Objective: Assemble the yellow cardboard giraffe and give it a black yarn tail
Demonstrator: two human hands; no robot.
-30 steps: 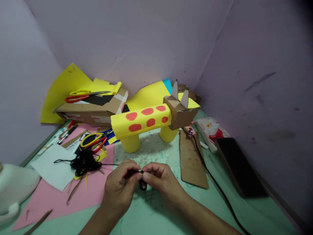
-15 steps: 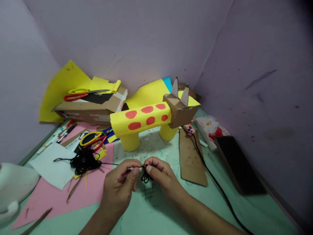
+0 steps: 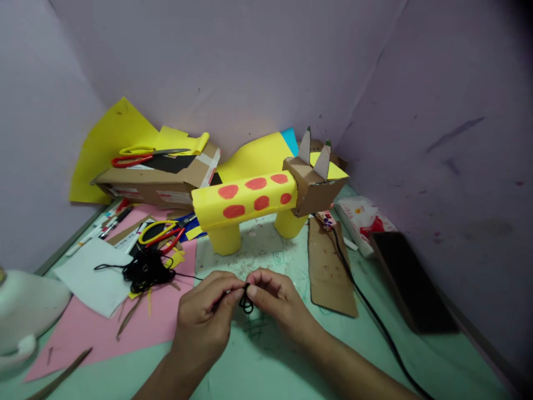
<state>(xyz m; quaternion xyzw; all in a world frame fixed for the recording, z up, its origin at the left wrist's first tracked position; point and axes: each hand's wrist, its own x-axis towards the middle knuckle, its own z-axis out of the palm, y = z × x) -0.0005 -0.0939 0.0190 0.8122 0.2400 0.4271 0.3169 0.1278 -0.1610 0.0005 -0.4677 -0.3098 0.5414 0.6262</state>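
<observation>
Near the front edge of the pale green tabletop point(image 3: 375, 355), the left hand point(image 3: 204, 322) and right hand point(image 3: 277, 303) meet fingertip to fingertip, both pinching a small loop of thin black yarn point(image 3: 246, 301); palms turned inward, wrists low, forearms angled in from the front edge; the strand trails left to a tangled black yarn bundle point(image 3: 144, 269) on pink paper point(image 3: 95, 333); likely risks: the tiny loop slipping from the fingertips, or the strand snagging in the bundle; a yellow paper-roll animal with red spots point(image 3: 250, 203) stands behind
</observation>
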